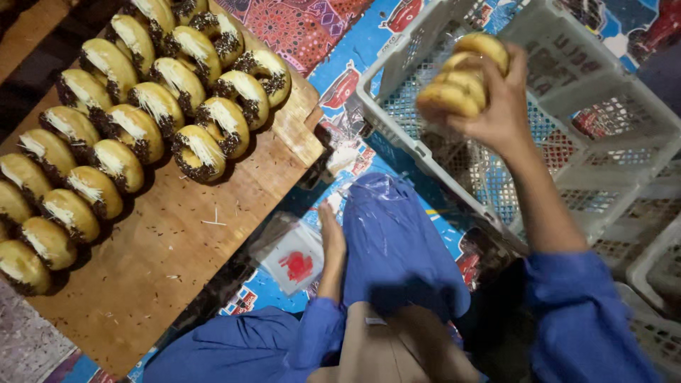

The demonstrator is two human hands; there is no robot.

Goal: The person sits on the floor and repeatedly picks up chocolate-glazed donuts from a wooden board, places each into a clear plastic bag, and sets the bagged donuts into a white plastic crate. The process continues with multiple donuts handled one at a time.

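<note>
My right hand (500,106) is raised over a white plastic crate (560,92) and grips a stack of golden donuts (461,74). Lower down, my left hand (332,237) rests by my blue trouser leg, its fingers on a small clear plastic bag with a red print (294,259). Rows of donuts (135,113) topped with white shreds and dark sprinkles lie on a wooden board (177,255) to the left. Both arms wear blue sleeves.
The crate's mesh bottom shows through; a second white crate (660,276) sits at the far right. A patterned blue and red cloth (355,78) covers the floor between board and crate. Crumbs and sprinkles are scattered on the board's bare part.
</note>
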